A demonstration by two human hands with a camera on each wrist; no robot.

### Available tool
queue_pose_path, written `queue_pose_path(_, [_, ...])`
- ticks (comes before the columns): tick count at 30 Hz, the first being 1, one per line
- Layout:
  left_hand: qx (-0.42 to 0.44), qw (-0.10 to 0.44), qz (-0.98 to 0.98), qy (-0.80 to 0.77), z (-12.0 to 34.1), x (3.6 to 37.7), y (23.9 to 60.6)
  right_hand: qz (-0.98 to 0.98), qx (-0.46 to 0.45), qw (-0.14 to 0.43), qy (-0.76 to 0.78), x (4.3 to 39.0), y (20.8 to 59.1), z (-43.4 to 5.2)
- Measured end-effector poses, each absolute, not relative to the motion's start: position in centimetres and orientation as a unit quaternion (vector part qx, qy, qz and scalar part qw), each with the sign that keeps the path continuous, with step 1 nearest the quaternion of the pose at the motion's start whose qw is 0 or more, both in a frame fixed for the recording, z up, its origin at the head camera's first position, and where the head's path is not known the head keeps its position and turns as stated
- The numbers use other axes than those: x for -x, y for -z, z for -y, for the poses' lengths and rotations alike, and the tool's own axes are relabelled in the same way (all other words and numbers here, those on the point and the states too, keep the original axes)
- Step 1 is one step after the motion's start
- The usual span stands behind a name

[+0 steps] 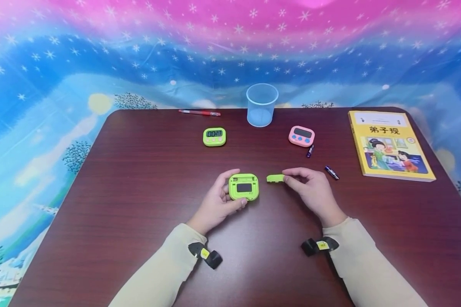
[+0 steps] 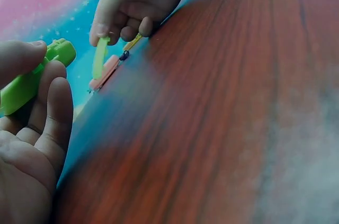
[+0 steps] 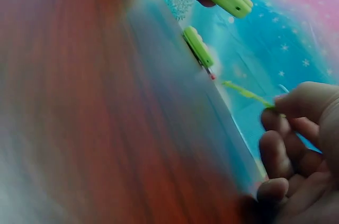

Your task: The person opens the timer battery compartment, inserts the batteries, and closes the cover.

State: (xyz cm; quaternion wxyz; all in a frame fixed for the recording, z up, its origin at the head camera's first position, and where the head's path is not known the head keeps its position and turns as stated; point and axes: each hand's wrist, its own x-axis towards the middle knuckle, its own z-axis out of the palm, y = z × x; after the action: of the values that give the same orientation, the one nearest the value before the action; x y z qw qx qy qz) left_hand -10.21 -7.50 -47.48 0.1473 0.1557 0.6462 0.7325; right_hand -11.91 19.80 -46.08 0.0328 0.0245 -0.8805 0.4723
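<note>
My left hand [image 1: 220,202] grips a green digital timer [image 1: 252,192], its back turned up toward the head camera. The battery slot along the timer's upper edge is uncovered and shows no battery. Between thumb and fingertips, my right hand [image 1: 316,190] pinches a slim green battery cover [image 1: 274,178], a short gap to the right of the timer. In the right wrist view the cover [image 3: 246,93] appears edge-on. Two dark small batteries lie beyond the right hand: one battery [image 1: 332,172] close to it, the other battery [image 1: 310,151] beside a pink timer [image 1: 301,136].
A second green timer [image 1: 214,137] faces up at the back, its display lit. Behind it lies a red pen [image 1: 199,112]. A clear blue cup [image 1: 261,106] stands near the far edge, and a yellow book [image 1: 392,145] lies at the right. Patterned cloth hangs behind the table.
</note>
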Motion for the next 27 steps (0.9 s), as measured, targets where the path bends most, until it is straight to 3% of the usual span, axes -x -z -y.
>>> queue_pose_path(7, [-0.157, 0.149, -0.638, -0.739, 7.6, 10.2, 47.7, 0.907, -0.056, -0.024, -0.416, 12.4, 45.7, -20.5])
queue_pose_path(21, [-0.167, 0.149, -0.643, -0.732, 7.4, 10.3, 47.8, 0.940, -0.089, -0.017, -0.328, 12.4, 45.5, -21.2])
queue_pose_path(27, [-0.169, 0.148, -0.653, -0.723, 7.3, 10.4, 47.8, 0.941, -0.098, -0.039, -0.323, 12.5, 45.1, -21.5])
